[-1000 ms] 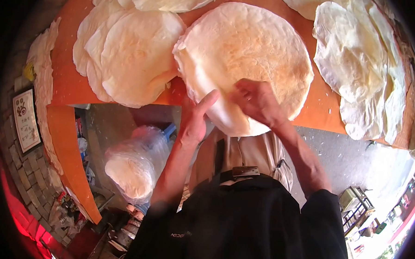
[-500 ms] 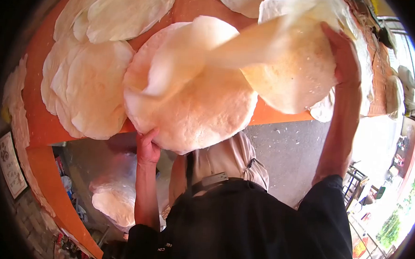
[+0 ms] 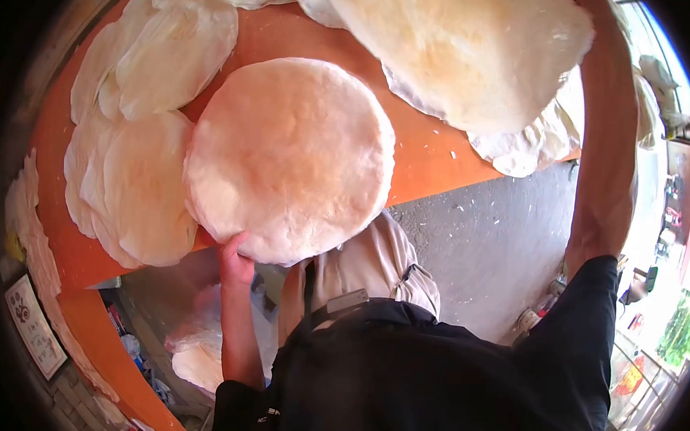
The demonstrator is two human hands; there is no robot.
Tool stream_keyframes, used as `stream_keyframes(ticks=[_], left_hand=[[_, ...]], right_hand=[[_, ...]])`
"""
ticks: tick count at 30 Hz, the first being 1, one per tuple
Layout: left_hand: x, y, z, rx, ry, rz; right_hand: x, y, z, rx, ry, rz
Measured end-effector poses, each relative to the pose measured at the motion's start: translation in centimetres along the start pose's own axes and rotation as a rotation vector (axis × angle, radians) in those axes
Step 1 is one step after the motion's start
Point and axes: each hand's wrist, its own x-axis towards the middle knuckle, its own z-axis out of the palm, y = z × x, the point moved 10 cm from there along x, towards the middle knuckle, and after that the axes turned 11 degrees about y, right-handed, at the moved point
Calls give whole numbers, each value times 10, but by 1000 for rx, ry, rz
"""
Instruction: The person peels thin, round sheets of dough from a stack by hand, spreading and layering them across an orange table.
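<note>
A round stack of pale thin dough sheets (image 3: 290, 159) lies at the front edge of the orange table (image 3: 455, 170). My left hand (image 3: 237, 261) grips the stack's lower left edge, thumb on top and fingers hidden underneath. At the upper right, a large thin sheet (image 3: 475, 52) spreads over other pale sheets. My right arm reaches up past the right side of that sheet; the hand itself is beyond the top of the view.
Overlapping sheets (image 3: 150, 184) lie on the table's left, with another pile (image 3: 175, 50) behind them. A pale pile (image 3: 200, 363) sits low under the table. A framed sign (image 3: 36, 327) stands at the far left.
The thin sheet has moved off the round stack to the upper right and now lies flatter. My right arm has reached farther up and right. My left hand stays at the stack's edge.
</note>
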Motion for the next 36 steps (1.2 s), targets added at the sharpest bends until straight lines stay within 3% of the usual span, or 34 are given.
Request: stream_keyframes(ticks=[5,6,7,8,9,10,11,13,16,18,20,22,23,25,27,30,33,36], left_hand=[[6,-6,-10,7,1,-51],[5,-7,-10,11,6,-52],[4,-5,-8,19,10,-51],[3,-4,-8,29,13,-51],[4,-4,-9,31,-2,-52],[5,-3,-8,34,-18,-53],[4,-3,-8,39,-33,-55],[-2,0,-3,7,-50,-57],[-29,24,18,-43,-90,28],[-41,28,33,-80,-155,55],[-46,36,39,-130,-224,57],[-60,49,68,-75,-321,179],[-66,53,80,-28,-337,246],[-74,63,104,64,-340,352],[-74,69,116,104,-344,383],[-72,70,117,112,-323,349],[-74,75,112,114,-244,382],[-75,75,105,98,-210,369]], right_hand=[[-31,70,-75,135,10,235],[-57,90,-96,61,347,201],[-83,111,-93,113,346,190],[-95,153,-115,61,407,162],[-126,170,-103,218,510,165],[-129,222,-113,150,453,270],[-156,248,-110,118,610,354],[-181,340,-130,-32,527,544],[-212,316,-123,-29,493,452],[-220,290,-132,-271,574,458],[-205,278,-166,-1009,709,80],[-221,170,-80,-1012,737,-277],[-221,145,-32,-921,614,-252],[-221,168,82,-242,80,14],[-277,135,219,-137,-524,77],[-320,105,312,-175,-685,-19],[-331,130,335,-143,-814,159],[-330,149,331,152,-814,465]])
